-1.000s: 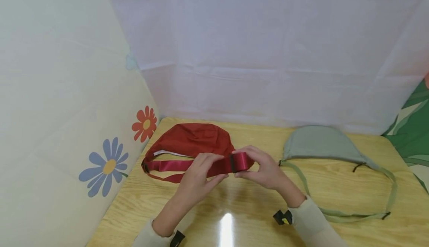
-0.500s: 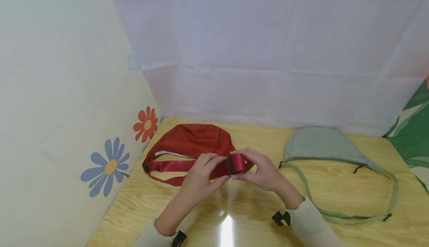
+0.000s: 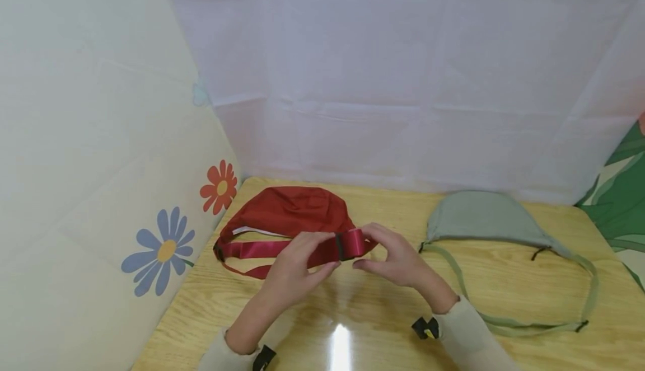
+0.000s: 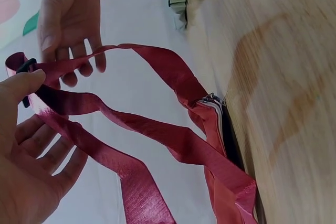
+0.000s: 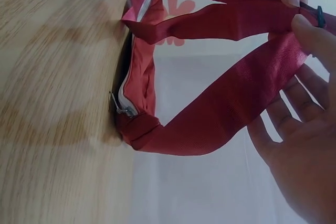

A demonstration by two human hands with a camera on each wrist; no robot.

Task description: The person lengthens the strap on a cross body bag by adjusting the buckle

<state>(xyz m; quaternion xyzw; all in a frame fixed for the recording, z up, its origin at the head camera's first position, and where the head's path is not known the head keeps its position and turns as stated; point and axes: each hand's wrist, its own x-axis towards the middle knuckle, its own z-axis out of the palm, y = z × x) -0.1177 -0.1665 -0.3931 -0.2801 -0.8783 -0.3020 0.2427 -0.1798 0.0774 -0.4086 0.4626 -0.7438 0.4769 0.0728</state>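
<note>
A red waist bag [image 3: 292, 209] lies at the back left of the table, its dark red strap [image 4: 142, 124] lifted toward me. My left hand [image 3: 294, 267] pinches the strap beside a black slider buckle [image 3: 339, 246]. Just right of that buckle, the strap folds into a small shiny loop [image 3: 355, 242]. Around the loop my right hand [image 3: 398, 256] curves, index finger at its upper edge and thumb below. In the right wrist view the strap runs between the thumb and the fingers [image 5: 286, 116]. The bag's zipper [image 5: 126, 109] shows near the table surface.
On the right of the wooden table [image 3: 403, 315] lies a grey-green waist bag [image 3: 478, 214] with its strap [image 3: 529, 329] looped toward the front. A white cloth [image 3: 342, 80] hangs behind, and a flower-patterned sheet [image 3: 101, 153] stands at the left.
Both hands, the buckle and the strap loop have shifted slightly left. The loop looks narrower than a second ago, and the right thumb sits a little farther from it. The bags have stayed put.
</note>
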